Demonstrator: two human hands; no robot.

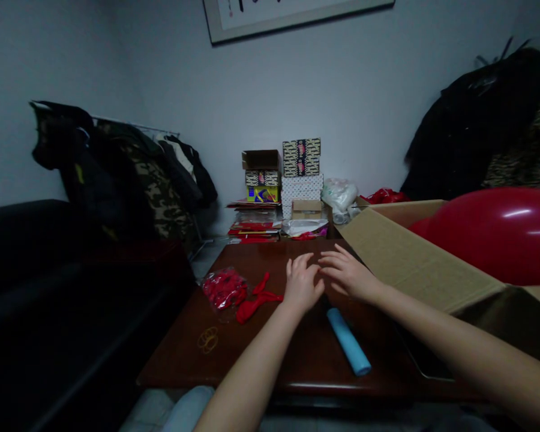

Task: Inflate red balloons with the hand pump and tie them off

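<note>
Both my hands reach over the brown table (189,372), close together. My left hand (302,283) is palm down with its fingers apart and slightly bent, and nothing shows in it. Beside it, my right hand (348,275) stretches its fingers toward the left one and looks empty too. Below the hands lies a blue cylinder (348,342) like a balloon pump, its dark far end partly hidden. Loose red balloons (252,305) lie left of my left hand. Farther left rests a clear bag of red balloons (225,288). Thin yellowish rubber bands (207,340) lie nearer the front.
On the right, an open cardboard box (400,258) holds a large inflated red balloon (499,234); its flap leans toward my right forearm. Stacked patterned boxes (302,192) and red papers (254,231) stand behind the table. A black sofa (72,318) flanks the left side.
</note>
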